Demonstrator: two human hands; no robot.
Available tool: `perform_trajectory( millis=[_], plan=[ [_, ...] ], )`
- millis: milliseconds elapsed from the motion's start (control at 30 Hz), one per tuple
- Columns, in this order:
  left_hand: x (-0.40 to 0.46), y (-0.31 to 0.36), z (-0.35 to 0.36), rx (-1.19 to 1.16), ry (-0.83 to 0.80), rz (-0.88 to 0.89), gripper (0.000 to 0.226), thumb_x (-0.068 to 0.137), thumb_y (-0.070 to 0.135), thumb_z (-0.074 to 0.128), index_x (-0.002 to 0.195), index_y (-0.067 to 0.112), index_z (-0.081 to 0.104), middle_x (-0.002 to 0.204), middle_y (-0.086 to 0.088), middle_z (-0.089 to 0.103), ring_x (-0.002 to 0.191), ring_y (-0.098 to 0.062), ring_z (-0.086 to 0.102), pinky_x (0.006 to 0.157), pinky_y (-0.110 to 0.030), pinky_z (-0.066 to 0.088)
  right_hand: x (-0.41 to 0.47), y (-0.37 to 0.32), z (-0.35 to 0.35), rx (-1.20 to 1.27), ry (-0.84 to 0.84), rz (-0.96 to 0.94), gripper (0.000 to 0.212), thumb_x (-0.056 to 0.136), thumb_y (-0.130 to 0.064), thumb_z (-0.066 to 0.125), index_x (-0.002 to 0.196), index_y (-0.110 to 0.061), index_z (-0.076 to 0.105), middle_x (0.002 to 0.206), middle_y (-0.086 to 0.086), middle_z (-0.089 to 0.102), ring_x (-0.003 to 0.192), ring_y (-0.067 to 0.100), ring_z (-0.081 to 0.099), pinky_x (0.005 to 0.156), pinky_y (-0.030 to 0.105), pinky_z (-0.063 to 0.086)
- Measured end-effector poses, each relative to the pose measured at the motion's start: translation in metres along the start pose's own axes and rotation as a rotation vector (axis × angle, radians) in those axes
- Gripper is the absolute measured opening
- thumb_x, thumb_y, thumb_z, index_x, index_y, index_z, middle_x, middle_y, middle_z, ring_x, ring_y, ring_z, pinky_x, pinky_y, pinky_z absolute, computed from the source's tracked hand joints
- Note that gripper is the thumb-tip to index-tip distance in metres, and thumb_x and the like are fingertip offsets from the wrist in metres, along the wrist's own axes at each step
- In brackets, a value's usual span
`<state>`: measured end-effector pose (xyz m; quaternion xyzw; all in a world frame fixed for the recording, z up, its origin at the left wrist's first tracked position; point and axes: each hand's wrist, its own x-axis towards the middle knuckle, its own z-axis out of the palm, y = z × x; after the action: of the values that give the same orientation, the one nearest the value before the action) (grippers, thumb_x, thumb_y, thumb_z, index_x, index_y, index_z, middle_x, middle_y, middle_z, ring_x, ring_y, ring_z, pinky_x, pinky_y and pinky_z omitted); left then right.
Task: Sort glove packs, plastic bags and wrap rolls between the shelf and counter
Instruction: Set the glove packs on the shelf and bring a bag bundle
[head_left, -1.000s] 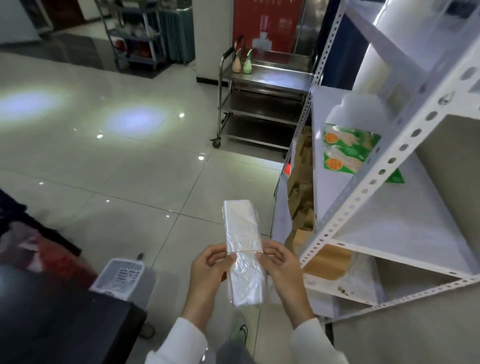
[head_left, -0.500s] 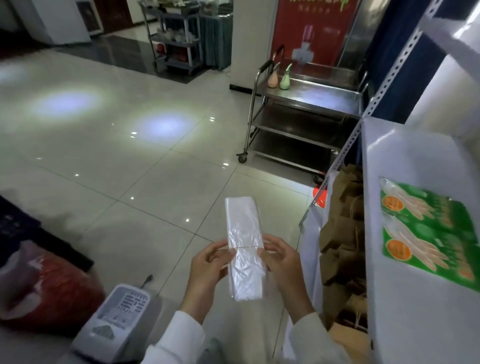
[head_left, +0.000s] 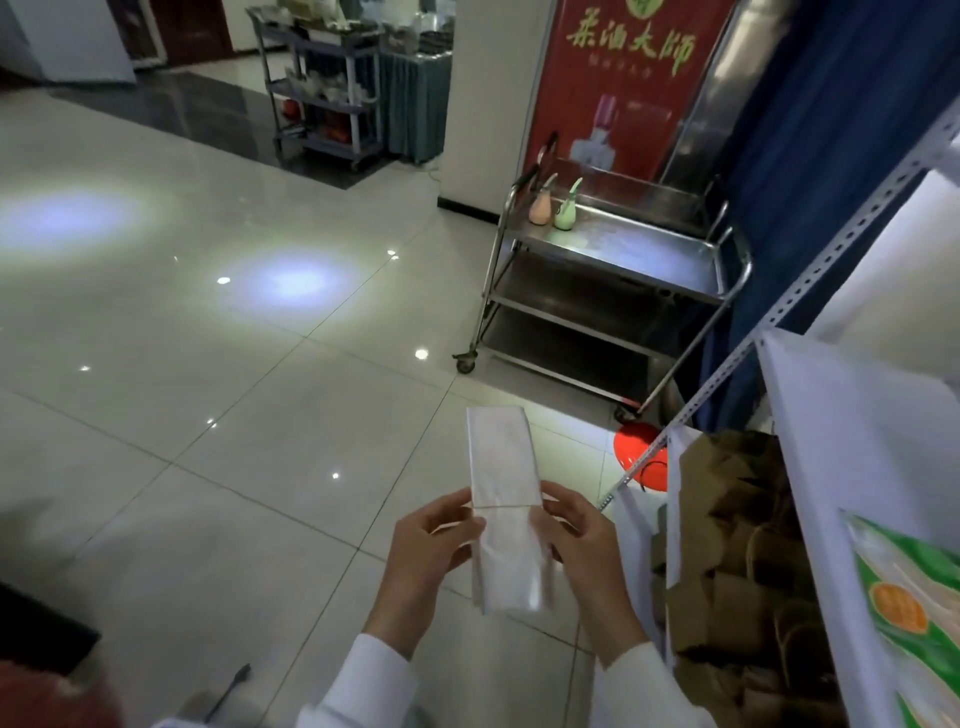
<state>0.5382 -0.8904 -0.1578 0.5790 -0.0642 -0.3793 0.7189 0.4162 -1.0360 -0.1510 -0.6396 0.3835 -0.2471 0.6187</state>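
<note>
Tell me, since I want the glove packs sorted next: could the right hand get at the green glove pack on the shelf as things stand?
Probably not yet. The right hand and left hand both pinch the bundle of plastic bags. The green glove pack lies uncovered on the white shelf alongside, otherwise unobstructed.

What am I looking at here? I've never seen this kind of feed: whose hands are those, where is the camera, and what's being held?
There is no machine: a person wears one wide-angle camera on the head, looking forward and down, so everything bends at the edges. The left hand and right hand pinch the sides of a flat bundle of clear plastic bags tied with a thin band, held upright over the tiled floor. On the right is a white shelf with a green glove pack lying on it and brown paper bags stacked beside it. Behind stands a steel trolley carrying two small bottles.
</note>
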Motion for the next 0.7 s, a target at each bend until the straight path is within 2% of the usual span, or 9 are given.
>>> perform_trajectory(
  millis=[167,267,367,500,567,633,700],
  plan=[
    [0.055,0.017,0.027,0.049,-0.005,0.027,0.032,0.083,0.002,0.081,0.107,0.024,0.082,0.098,-0.007,0.08,0.097,-0.028,0.077,0.083,-0.036,0.064,0.047,-0.014,-0.009,0.033,0.075,0.02,0.03,0.094,-0.009,0.076,0.11,-0.033,0.074,0.098,-0.011,0.081,0.091,0.007,0.076,0.07,0.021,0.06],
    [0.086,0.022,0.058,0.083,-0.027,0.024,0.029,0.083,0.003,0.082,0.106,0.021,0.081,0.098,-0.004,0.081,0.094,-0.023,0.078,0.078,-0.031,0.064,0.074,-0.02,-0.027,0.058,0.136,0.014,0.029,0.095,-0.013,0.075,0.114,-0.035,0.074,0.101,-0.014,0.08,0.093,0.005,0.075,0.07,0.019,0.06],
    [0.12,0.024,0.097,0.134,-0.061,0.007,0.026,0.085,0.005,0.082,0.106,0.021,0.08,0.098,0.0,0.081,0.093,-0.021,0.078,0.08,-0.034,0.065,0.104,-0.021,-0.051,0.103,0.221,0.032,0.029,0.094,-0.014,0.076,0.115,-0.033,0.075,0.104,-0.013,0.08,0.094,0.006,0.075,0.07,0.019,0.059],
    [0.168,0.028,0.16,0.179,-0.153,-0.011,0.025,0.085,0.006,0.082,0.106,0.019,0.08,0.098,0.0,0.081,0.091,-0.021,0.078,0.078,-0.033,0.065,0.149,-0.025,-0.095,0.173,0.355,0.047,0.028,0.091,-0.016,0.08,0.114,-0.032,0.074,0.104,-0.01,0.08,0.094,0.01,0.076,0.071,0.023,0.061],
    [0.192,0.028,0.194,0.202,-0.22,-0.029,0.025,0.085,0.005,0.082,0.107,0.017,0.08,0.1,-0.002,0.081,0.092,-0.022,0.078,0.077,-0.031,0.064,0.17,-0.028,-0.122,0.194,0.414,0.066,0.03,0.09,-0.011,0.08,0.112,-0.031,0.074,0.103,-0.006,0.08,0.094,0.014,0.077,0.073,0.027,0.063],
    [0.213,0.03,0.228,0.216,-0.296,-0.042,0.024,0.085,0.004,0.081,0.107,0.015,0.08,0.102,-0.005,0.081,0.093,-0.025,0.078,0.077,-0.03,0.064,0.186,-0.032,-0.148,0.219,0.481,0.068,0.032,0.089,-0.005,0.079,0.114,-0.024,0.074,0.103,0.001,0.08,0.095,0.021,0.077,0.078,0.036,0.065],
    [0.232,0.028,0.263,0.241,-0.355,-0.052,0.024,0.085,0.003,0.082,0.105,0.015,0.081,0.103,-0.005,0.081,0.095,-0.025,0.078,0.078,-0.032,0.063,0.197,-0.036,-0.175,0.239,0.537,0.056,0.034,0.089,-0.003,0.079,0.117,-0.021,0.072,0.103,0.002,0.08,0.095,0.022,0.078,0.079,0.037,0.065]
  ],
)
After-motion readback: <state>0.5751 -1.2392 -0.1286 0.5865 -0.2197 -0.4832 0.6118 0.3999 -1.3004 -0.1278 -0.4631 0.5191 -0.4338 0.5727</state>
